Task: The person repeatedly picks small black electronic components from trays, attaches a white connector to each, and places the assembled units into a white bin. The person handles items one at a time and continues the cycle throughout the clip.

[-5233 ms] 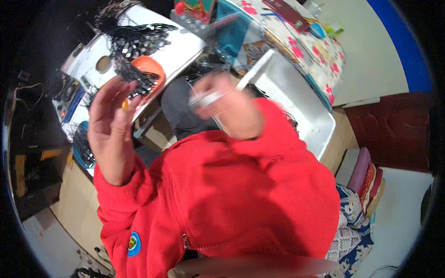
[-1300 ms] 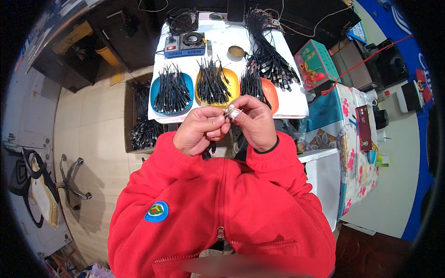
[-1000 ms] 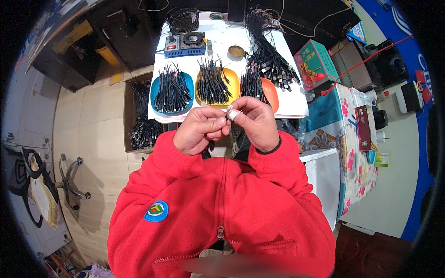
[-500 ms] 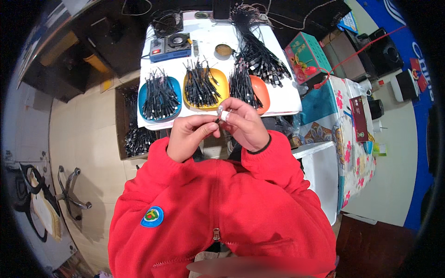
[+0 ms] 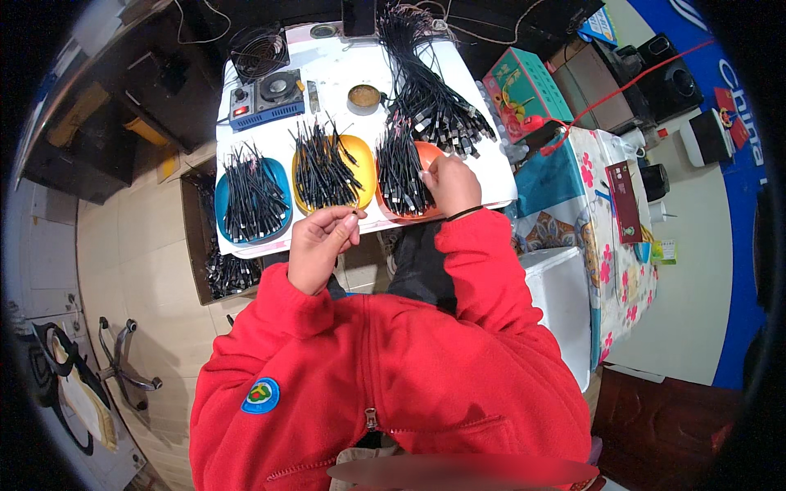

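Note:
My left hand (image 5: 323,241) is in front of the yellow tray (image 5: 367,176), thumb and forefinger pinched on a short black cable; only a dark bit and a thin pale end show. My right hand (image 5: 456,186) is over the orange tray (image 5: 430,155), its fingers curled closed at the edge of the black cables (image 5: 401,172) in it. Whether one of them is between those fingertips is hidden. More short black cables (image 5: 323,168) with bare pinkish wire ends lie in the yellow tray, and others (image 5: 251,196) in the blue tray (image 5: 286,209).
Behind the trays on the white table (image 5: 327,69) stand a blue heating device with a dial (image 5: 266,98) and a round tin (image 5: 363,99). A big bundle of black cables (image 5: 446,106) lies at the back right. A box of cables (image 5: 196,213) stands below the table's left side.
My hands have come apart. The right one has moved right to the orange tray; the left has shifted slightly left. The whole view has shifted a little, the table sitting further left.

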`<move>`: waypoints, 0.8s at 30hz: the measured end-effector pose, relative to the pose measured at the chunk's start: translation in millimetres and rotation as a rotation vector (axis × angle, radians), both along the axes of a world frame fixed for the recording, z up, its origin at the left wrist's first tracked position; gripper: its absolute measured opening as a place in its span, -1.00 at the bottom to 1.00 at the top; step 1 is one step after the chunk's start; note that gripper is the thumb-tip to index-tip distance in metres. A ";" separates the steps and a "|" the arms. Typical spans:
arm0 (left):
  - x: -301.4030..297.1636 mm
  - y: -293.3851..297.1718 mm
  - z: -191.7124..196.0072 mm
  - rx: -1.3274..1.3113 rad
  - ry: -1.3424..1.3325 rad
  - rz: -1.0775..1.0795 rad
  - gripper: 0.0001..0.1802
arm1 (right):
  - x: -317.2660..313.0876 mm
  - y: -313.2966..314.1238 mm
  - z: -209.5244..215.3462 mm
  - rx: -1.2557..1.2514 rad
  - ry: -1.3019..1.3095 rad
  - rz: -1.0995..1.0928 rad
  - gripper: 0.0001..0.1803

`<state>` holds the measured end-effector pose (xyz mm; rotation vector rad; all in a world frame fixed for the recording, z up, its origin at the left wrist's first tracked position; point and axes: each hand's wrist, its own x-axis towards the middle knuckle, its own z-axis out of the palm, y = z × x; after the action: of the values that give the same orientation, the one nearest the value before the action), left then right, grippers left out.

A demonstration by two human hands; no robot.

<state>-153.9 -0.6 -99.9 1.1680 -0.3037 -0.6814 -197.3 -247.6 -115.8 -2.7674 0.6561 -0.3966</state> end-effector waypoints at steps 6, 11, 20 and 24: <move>4.2 -2.2 -5.9 -0.050 0.054 0.006 -0.83 | -13.3 -1.1 12.3 0.056 -0.015 0.064 -0.87; -0.6 -16.0 2.0 -0.145 0.226 0.074 -0.79 | -46.9 25.7 40.2 0.653 -0.190 0.177 -0.92; -21.2 -24.6 20.9 -0.309 0.275 0.020 -0.78 | -64.7 77.0 30.6 1.183 -0.228 0.533 -0.90; -27.6 -20.0 20.0 -0.294 0.155 0.059 -0.80 | -69.1 80.0 37.3 1.046 -0.200 0.511 -0.87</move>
<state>-181.5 -20.6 -79.9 0.8362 -0.2288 -0.6469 -266.4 -167.6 -78.5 -1.7549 0.0291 -0.1361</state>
